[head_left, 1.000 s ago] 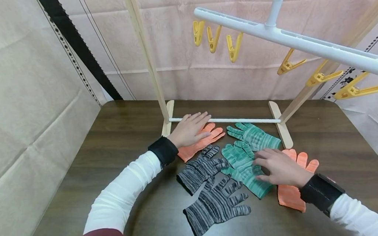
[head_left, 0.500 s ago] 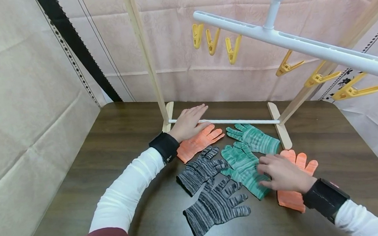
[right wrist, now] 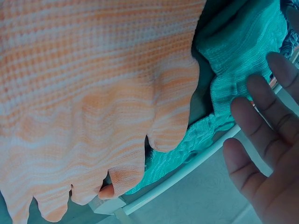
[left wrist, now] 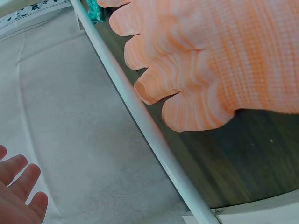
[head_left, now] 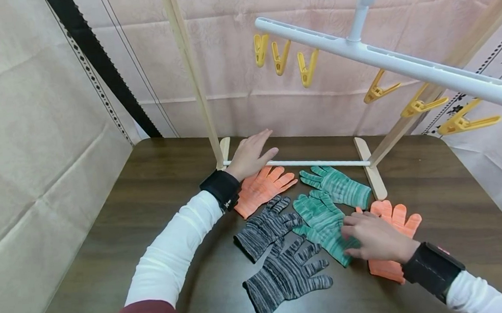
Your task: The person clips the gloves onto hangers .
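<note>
My left hand (head_left: 251,155), fingers straight, is over the white crossbar (head_left: 313,162), beside an orange glove (head_left: 260,191). In the left wrist view its fingertips (left wrist: 32,175) are apart from that glove and hold nothing. My right hand (head_left: 376,237) hovers with loosely bent fingers between a green glove (head_left: 319,217) and a second orange glove (head_left: 385,268), partly hiding both. Nothing shows between its fingers in the right wrist view. Another green glove (head_left: 342,187) lies farther back. Two black-and-grey striped gloves, one (head_left: 267,228) behind the other (head_left: 287,279), lie in the middle.
A wooden stand with a left post (head_left: 193,77) and a right post (head_left: 436,90) rises from the brown table (head_left: 190,289). A pale blue hanger bar (head_left: 385,57) hangs above, carrying several yellow clothespins (head_left: 309,68). A pinkish cloth (head_left: 239,113) backs the table.
My left hand has lifted off the orange glove's fingers and shifted slightly away, uncovering more of it. My right hand has moved only a little. The gloves lie as before.
</note>
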`<control>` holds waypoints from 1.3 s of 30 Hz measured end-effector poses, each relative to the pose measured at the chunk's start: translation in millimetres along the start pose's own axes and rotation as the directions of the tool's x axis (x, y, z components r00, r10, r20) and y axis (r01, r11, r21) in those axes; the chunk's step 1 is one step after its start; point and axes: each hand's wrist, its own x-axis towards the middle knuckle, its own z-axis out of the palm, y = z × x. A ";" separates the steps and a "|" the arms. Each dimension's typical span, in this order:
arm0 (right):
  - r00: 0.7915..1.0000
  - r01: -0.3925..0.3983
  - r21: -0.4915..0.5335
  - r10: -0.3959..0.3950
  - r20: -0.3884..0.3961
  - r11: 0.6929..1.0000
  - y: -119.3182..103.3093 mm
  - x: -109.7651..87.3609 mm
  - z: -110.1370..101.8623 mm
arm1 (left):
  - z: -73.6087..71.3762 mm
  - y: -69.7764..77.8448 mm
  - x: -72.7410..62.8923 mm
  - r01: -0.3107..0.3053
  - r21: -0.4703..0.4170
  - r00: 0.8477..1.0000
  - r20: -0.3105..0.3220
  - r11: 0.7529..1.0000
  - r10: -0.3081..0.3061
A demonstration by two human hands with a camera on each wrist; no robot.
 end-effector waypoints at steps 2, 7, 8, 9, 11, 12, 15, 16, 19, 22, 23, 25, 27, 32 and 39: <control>1.000 -0.001 0.009 0.000 0.019 1.000 -0.3 -0.6 -0.1 | 0.2 -0.8 1.8 0.005 -0.032 1.000 -0.010 0.999 -0.005; 0.999 -0.002 0.023 0.001 0.051 1.000 -1.4 -1.2 0.1 | 0.3 -3.5 8.5 0.015 -0.102 0.998 -0.054 0.995 -0.021; 0.999 -0.002 0.023 0.000 0.053 1.000 -1.8 -1.2 0.1 | 0.0 -4.1 10.2 0.021 -0.117 0.998 -0.063 0.993 -0.029; 0.998 -0.002 0.023 0.001 0.057 1.000 -2.4 -1.1 0.4 | -0.8 -4.2 11.8 0.026 -0.135 0.997 -0.074 0.991 -0.036; 0.998 -0.004 0.025 0.003 0.070 1.000 -3.0 -0.9 0.4 | -3.3 -4.1 15.5 0.036 -0.178 0.994 -0.092 0.983 -0.053; 0.997 -0.008 0.026 0.006 0.076 1.000 -3.1 -0.8 0.5 | -4.7 -4.0 17.6 0.041 -0.196 0.993 -0.100 0.980 -0.061; 0.994 -0.026 0.032 0.023 0.103 0.999 -2.8 -0.5 1.4 | -9.7 -3.1 23.4 0.043 -0.254 0.989 -0.128 0.966 -0.078; 0.994 -0.032 0.033 0.028 0.108 0.999 -2.5 -0.5 1.9 | -11.2 -2.9 25.3 0.045 -0.261 0.988 -0.131 0.964 -0.082; 0.992 -0.043 0.036 0.038 0.118 0.998 -1.8 -0.7 3.5 | -15.3 -1.4 29.5 0.052 -0.281 0.986 -0.136 0.958 -0.093; 0.992 -0.043 0.039 0.038 0.123 0.998 -1.3 -1.0 4.8 | -19.1 0.3 33.0 0.072 -0.289 0.985 -0.128 0.955 -0.113; 0.992 -0.043 0.039 0.038 0.124 0.998 -1.2 -1.1 5.0 | -20.6 0.8 34.4 0.080 -0.296 0.984 -0.128 0.952 -0.123; 0.991 -0.043 0.041 0.037 0.126 0.998 -1.3 -1.1 5.1 | -24.3 2.2 37.4 0.095 -0.308 0.981 -0.134 0.947 -0.142; 0.991 -0.044 0.042 0.038 0.128 0.998 -1.5 -0.9 4.9 | -29.3 4.1 40.6 0.097 -0.324 0.977 -0.150 0.941 -0.152; 0.987 -0.066 0.054 0.058 0.147 0.996 -2.0 -0.2 2.7 | -43.3 9.3 48.0 0.060 -0.357 0.966 -0.214 0.932 -0.144; 0.978 -0.096 0.079 0.079 0.191 0.992 -2.6 0.7 0.4 | -55.5 12.4 56.0 0.100 -0.384 0.960 -0.206 0.918 -0.190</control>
